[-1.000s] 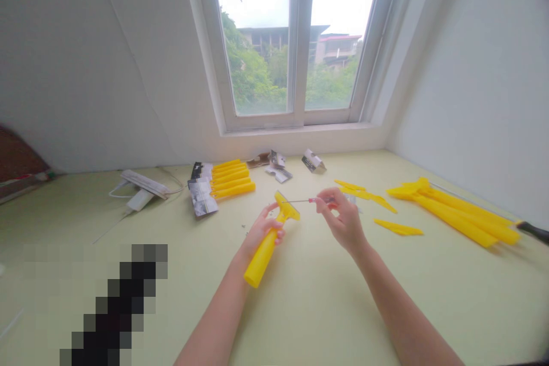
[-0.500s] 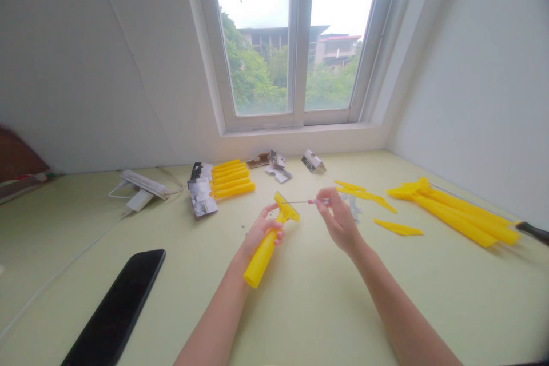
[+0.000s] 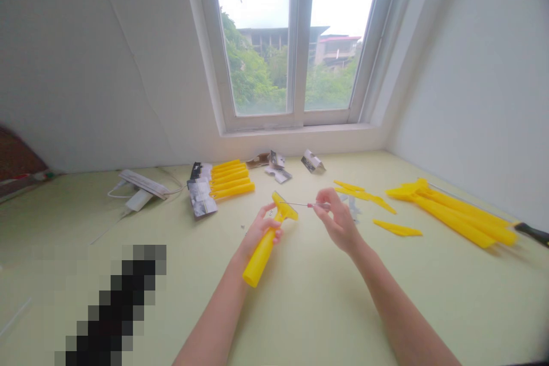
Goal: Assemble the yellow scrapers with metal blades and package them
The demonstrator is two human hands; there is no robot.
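Only a slight shift of the screwdriver (image 3: 310, 205) has been made, its handle end lowered. It is pinched in the nearly closed right hand (image 3: 343, 226); above the tabletop (image 3: 309, 309), the yellow tool (image 3: 259, 260) is enclosed by the left hand (image 3: 253, 237) at its neck. Light, stiff, smooth plastic is suggested, best gripped around neck or thick handle.

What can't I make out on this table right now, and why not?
Screwdriver handle, head view: partly covered by the right hand.
Screwdriver tip, head view: too small to tell what it meets on the yellow tool.
Dark object, head view: pixelated, cut off by the bottom edge.
Black handle, head view: cut off by the right edge.
Print on the cards, head view: too small, blurred.
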